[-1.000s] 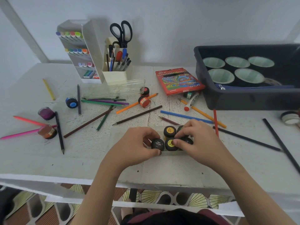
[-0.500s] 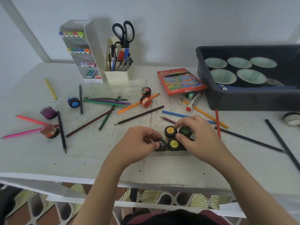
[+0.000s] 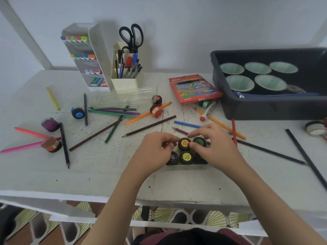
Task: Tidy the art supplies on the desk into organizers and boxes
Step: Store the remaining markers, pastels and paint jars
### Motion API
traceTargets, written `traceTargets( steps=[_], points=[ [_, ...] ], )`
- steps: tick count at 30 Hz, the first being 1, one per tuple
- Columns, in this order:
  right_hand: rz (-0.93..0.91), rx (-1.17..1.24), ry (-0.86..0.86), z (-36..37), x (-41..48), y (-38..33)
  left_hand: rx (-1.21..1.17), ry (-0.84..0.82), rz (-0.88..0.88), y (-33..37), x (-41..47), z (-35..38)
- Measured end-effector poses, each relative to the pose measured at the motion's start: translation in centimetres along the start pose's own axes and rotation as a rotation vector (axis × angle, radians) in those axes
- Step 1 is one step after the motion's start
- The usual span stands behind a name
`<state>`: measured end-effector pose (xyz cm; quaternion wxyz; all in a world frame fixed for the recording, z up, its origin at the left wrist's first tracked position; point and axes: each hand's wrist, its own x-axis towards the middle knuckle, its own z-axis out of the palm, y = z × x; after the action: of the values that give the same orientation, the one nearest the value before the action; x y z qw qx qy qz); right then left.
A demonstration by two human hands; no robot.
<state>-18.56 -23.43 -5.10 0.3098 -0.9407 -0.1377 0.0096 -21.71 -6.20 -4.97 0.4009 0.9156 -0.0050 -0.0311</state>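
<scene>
- The left hand (image 3: 155, 152) has moved off the black-lidded pot (image 3: 172, 158) to the orange-lidded pot (image 3: 184, 143) in the back row of the clear box (image 3: 185, 167); its curled fingers sit narrow at that lid's edge; whether they grip it, I cannot tell
- The right hand (image 3: 215, 147) pinches the green-lidded pot (image 3: 200, 141) beside it, now less covered
- Behind the box, the red pencil pack (image 3: 194, 89) reads "DIY"; the lid lettering is too small to read
- Loose pencils (image 3: 96, 134) lie left of the box on the speckled white desk (image 3: 106, 174); a pale wall (image 3: 194, 23) stands behind

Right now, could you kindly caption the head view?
Left hand and right hand set paint jars in a clear tray among pencils.
</scene>
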Motion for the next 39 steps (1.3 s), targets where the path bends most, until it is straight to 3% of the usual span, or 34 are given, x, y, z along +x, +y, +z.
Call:
traceTargets(
  steps=[8,16,26,32,39],
  points=[
    [-0.099,0.017,0.088,-0.9,-0.7,1.2,0.011,0.044,0.028,0.3,0.2,0.1],
    [-0.191,-0.226,-0.21,0.5,-1.9,2.1,0.149,0.133,0.19,0.1,-0.3,1.5],
    [-0.188,-0.261,-0.177,1.0,-2.4,2.7,0.245,0.16,0.237,1.0,0.3,1.1],
    [-0.12,-0.132,0.039,-3.4,-2.7,4.7,0.223,0.106,0.321,3.4,2.3,2.5],
    [0.25,-0.315,0.262,-9.1,-3.6,11.0,0.216,-0.055,0.484,8.2,4.9,6.3]
  ],
)
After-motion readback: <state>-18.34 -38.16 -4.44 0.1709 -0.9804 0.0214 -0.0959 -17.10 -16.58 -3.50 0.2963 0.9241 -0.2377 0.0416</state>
